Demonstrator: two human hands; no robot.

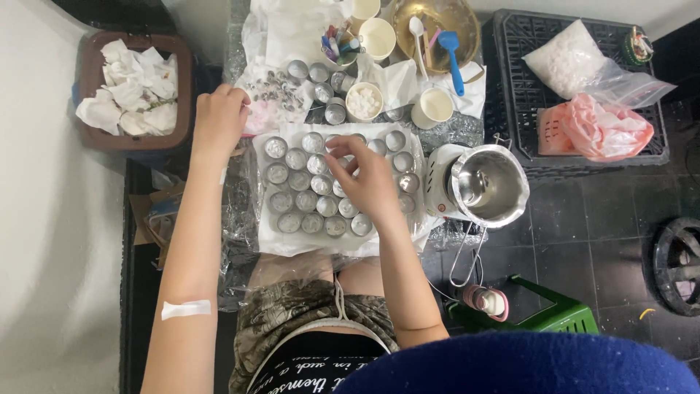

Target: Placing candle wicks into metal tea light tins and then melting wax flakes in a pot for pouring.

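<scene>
Several small round metal cups (297,179) filled with pale wax stand in rows on a white paper sheet (292,241). My right hand (368,179) hovers over the middle of the rows, fingers bent down onto one cup; what the fingertips pinch is hidden. My left hand (217,120) reaches to the far left, fingers curled at a pile of small metal wick pieces (277,91) on a plastic sheet. Whether it grips any is hidden.
A steel melting pot (490,186) on a white heater stands to the right. Behind the rows are paper cups (434,106), a cup of white chunks (363,101), a gold bowl (437,22) with spoons. A brown bin (93,73) sits left, a black crate (525,95) with bags right.
</scene>
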